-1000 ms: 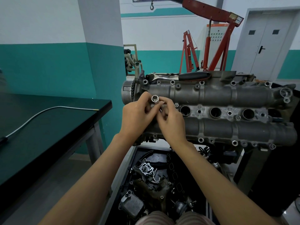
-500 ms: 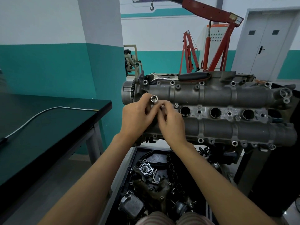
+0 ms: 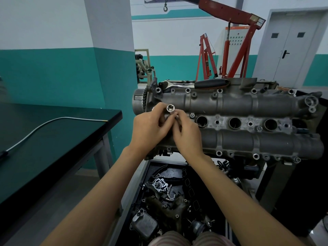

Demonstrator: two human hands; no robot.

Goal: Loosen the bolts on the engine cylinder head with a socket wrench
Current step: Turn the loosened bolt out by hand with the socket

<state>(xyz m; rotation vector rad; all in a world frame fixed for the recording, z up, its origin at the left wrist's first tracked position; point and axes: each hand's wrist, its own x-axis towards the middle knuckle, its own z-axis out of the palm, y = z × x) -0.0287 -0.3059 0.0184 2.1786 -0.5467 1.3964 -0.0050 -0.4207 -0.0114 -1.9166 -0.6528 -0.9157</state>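
Observation:
The grey engine cylinder head (image 3: 236, 103) lies on a stand ahead of me, with bolts along its edges and three round holes down the middle. Over its left end my left hand (image 3: 149, 129) pinches a small silver socket (image 3: 170, 109), open end facing me. My right hand (image 3: 187, 135) meets it there, fingertips pinching the socket's lower part; what lies beneath is hidden by the fingers. A ratchet wrench (image 3: 200, 83) with a black handle lies on the far top edge of the head.
A dark table (image 3: 53, 139) with a grey cable (image 3: 44, 125) stands at left. Below the engine an open bin (image 3: 170, 197) holds loose engine parts. A red engine hoist (image 3: 234, 41) and a grey double door (image 3: 291, 47) are at the back.
Both hands stay together at the left end of the head; the socket has shifted only slightly between the fingers.

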